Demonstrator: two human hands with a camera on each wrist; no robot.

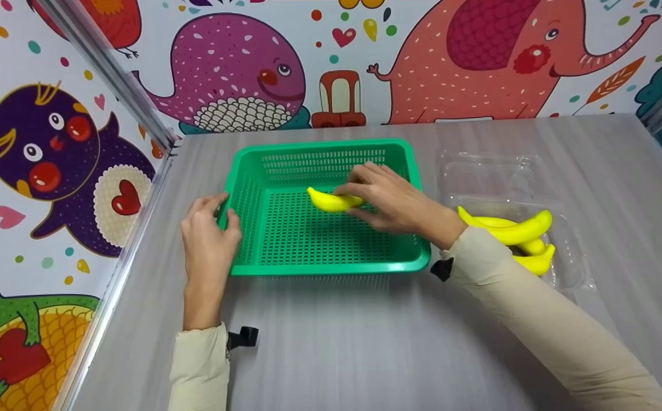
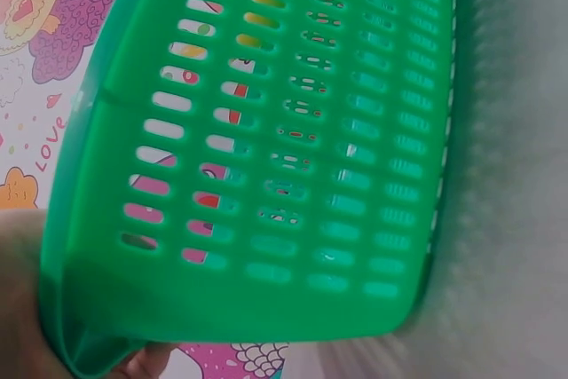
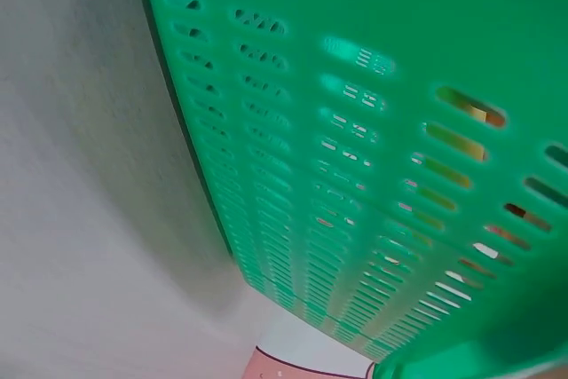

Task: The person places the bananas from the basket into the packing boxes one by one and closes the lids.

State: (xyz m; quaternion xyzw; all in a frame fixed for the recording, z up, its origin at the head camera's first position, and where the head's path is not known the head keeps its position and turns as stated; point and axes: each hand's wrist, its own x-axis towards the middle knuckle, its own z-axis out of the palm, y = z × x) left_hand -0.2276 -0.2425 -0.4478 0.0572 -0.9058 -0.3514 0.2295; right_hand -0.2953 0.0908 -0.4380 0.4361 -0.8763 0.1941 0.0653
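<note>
A green plastic basket (image 1: 331, 269) with slotted walls stands on the table. At its left rim, my left hand (image 1: 210, 240) pinches the edge between thumb and fingers; in the left wrist view part of that hand (image 2: 19, 281) shows beside the rim. Over the basket's interior, my right hand (image 1: 391, 200) holds a small yellow banana (image 1: 328, 201) by its right end, its other tip pointing left. Several more bananas (image 1: 522, 231) lie in a clear plastic container (image 1: 573, 251) to the right, partly behind my right forearm. In the right wrist view the basket wall (image 3: 293, 166) hides the right hand.
The container's clear lid (image 1: 488, 177) lies folded back toward the rear wall. Grey wood-grain table (image 1: 331, 342) extends in front of the basket. Cartoon-printed panels (image 1: 239, 68) rise at the back and left, with a metal frame post (image 1: 108, 68) at their corner.
</note>
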